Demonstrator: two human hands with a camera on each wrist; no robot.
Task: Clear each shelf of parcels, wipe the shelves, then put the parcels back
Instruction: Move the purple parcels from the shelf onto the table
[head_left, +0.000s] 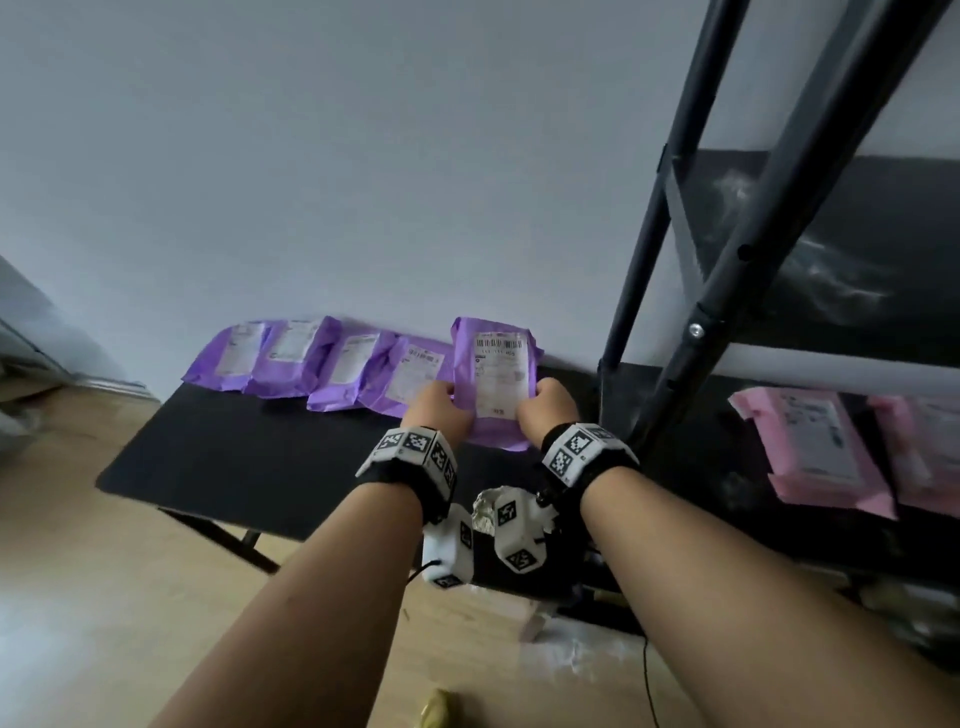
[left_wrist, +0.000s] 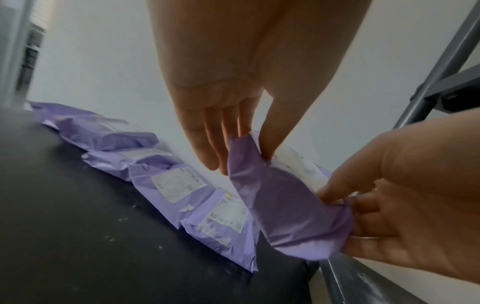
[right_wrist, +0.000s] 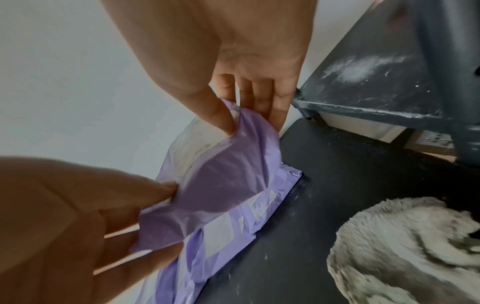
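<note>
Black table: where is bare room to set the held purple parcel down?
Both hands hold the purple parcel at the row's right end. Free: the black table in front of the four purple parcels, and the strip toward the rack post. Crowded: along the wall.

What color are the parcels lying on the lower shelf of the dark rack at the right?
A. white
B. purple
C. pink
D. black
C: the head view shows pink parcels on the rack's lower shelf, while the purple parcels lie on the black table.
</note>
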